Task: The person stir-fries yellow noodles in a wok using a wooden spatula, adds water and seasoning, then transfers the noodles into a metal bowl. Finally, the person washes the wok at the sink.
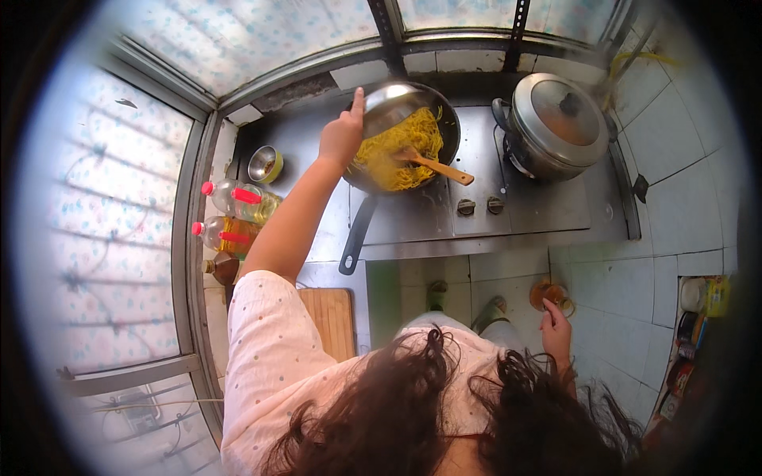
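Observation:
My left hand (342, 138) grips the side of a shiny steel bowl (393, 98), its index finger along the rim. The bowl is tilted over a dark frying pan (455, 128) on the cooktop. Yellow noodle-like strands (419, 131) fill much of the pan; haze blurs part of them. A wooden spatula (443, 168) rests in the strands, handle over the pan's near rim. The pan handle (358, 235) points towards me. My right hand (555, 327) hangs low at my side. Beyond its fingertips shows an amber, glassy object (545, 293); I cannot tell whether they touch.
A lidded steel pot (556, 128) stands on the right of the cooktop (405, 223). A small bowl (265, 164) and several bottles (229, 232) are at left. A wooden cutting board (328, 321) lies nearer me. Packed goods (690, 333) line a shelf at right.

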The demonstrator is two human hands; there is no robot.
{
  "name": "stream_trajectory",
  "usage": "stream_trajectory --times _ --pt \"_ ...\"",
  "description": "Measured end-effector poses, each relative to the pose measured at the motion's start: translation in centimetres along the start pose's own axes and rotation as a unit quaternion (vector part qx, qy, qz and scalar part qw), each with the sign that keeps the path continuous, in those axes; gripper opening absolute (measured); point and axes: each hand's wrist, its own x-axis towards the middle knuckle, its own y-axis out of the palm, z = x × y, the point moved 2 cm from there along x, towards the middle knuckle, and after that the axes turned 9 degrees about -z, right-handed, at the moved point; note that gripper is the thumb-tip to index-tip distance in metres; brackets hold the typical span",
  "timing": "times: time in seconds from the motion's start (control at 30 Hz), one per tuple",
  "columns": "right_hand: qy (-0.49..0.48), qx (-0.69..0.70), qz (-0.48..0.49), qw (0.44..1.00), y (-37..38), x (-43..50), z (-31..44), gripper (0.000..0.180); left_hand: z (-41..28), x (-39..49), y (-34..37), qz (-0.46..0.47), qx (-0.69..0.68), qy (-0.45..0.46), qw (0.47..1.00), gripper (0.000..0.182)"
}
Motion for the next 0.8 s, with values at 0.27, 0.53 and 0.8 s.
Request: stream_trajectory --times 0.27,0.53,0.8 --pt "-0.381 -0.124 -0.015 0.916 7.7 7.3 15.6 0.035 5.1 -3.4 -0.3 -0.110 -0.098 -0.230 0.962 0.066" --pt "-0.445 -0.448 0.123 0.766 22.3 15.2 25.6 0.041 7.6 -21.4 0.8 -0.160 -0.557 -0.612 0.539 0.034" --pt "-0.376 -0.447 0.237 0.776 19.4 13.9 34.1 0.022 5.1 -34.7 4.9 -0.074 -0.530 -0.736 0.414 0.036"
